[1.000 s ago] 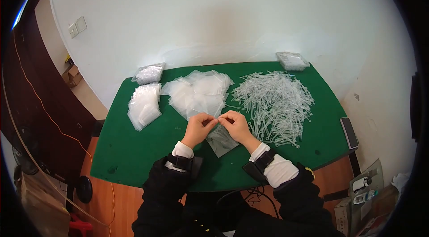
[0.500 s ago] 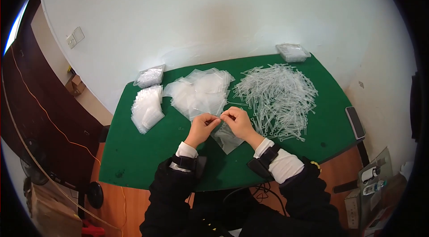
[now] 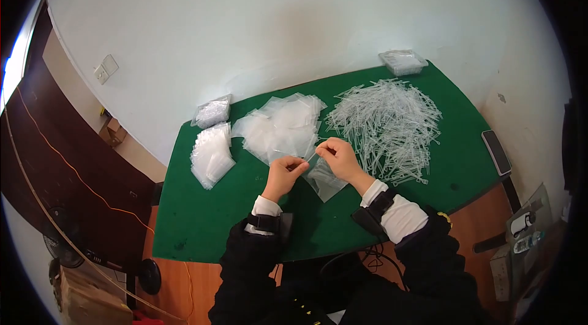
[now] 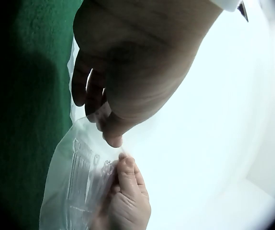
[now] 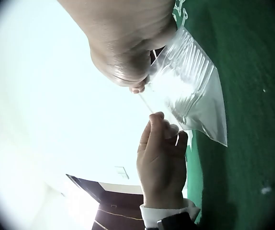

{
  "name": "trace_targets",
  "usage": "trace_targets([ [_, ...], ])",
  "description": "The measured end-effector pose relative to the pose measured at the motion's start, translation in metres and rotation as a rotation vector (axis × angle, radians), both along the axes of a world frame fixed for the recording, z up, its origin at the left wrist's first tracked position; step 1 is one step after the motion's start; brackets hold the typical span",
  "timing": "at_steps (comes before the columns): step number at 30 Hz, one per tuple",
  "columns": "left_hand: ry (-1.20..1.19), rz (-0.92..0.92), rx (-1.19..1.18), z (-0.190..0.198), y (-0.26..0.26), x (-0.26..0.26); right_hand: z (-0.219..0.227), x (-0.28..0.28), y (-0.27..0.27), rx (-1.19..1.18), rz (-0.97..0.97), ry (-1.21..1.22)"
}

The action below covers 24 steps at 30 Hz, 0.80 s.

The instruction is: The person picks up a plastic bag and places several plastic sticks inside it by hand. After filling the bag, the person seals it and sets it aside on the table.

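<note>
Both hands hold a small clear zip bag (image 3: 324, 181) just above the green table (image 3: 202, 215). My left hand (image 3: 299, 167) pinches one end of the bag's top edge. My right hand (image 3: 322, 151) pinches the other end, and the bag hangs below them. In the left wrist view the left hand (image 4: 109, 129) pinches the bag (image 4: 75, 187) above the right hand (image 4: 128, 191). In the right wrist view the right hand (image 5: 140, 86) grips the bag (image 5: 190, 96), with thin clear strips inside, opposite the left hand (image 5: 161, 153).
A loose pile of empty clear bags (image 3: 282, 126) lies beyond the hands, and a heap of thin plastic strips (image 3: 386, 126) to the right. A stack of bags (image 3: 211, 153) and a packet (image 3: 213, 110) sit left, another packet (image 3: 401, 61) far right. A phone (image 3: 495, 152) lies at the right edge.
The two hands have drawn slightly apart along the bag's top edge. The head view has shifted, so the table sits further right in the picture.
</note>
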<state>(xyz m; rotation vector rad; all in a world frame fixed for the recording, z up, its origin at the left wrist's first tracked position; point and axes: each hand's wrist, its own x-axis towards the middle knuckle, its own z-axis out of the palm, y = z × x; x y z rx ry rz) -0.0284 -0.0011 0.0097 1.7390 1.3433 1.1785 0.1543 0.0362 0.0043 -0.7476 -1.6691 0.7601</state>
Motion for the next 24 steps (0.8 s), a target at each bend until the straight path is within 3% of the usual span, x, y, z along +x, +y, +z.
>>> trace_targets([
  [7,0.001,0.02,0.036,-0.003,0.002,-0.002,-0.002,0.005,0.006,-0.036,-0.01,0.047],
  [11,0.111,0.045,0.104,-0.003,0.0,-0.004,0.008,0.008,-0.001,-0.075,-0.076,-0.126],
  [14,0.273,0.07,0.209,0.003,-0.003,0.0,0.019,0.005,-0.004,0.509,-0.245,-0.254],
  [18,0.368,0.054,0.287,0.009,-0.006,0.004,0.013,-0.005,-0.009,0.614,-0.087,-0.485],
  [24,0.422,0.02,0.378,0.012,-0.008,0.007,0.006,-0.005,-0.009,0.612,-0.136,-0.618],
])
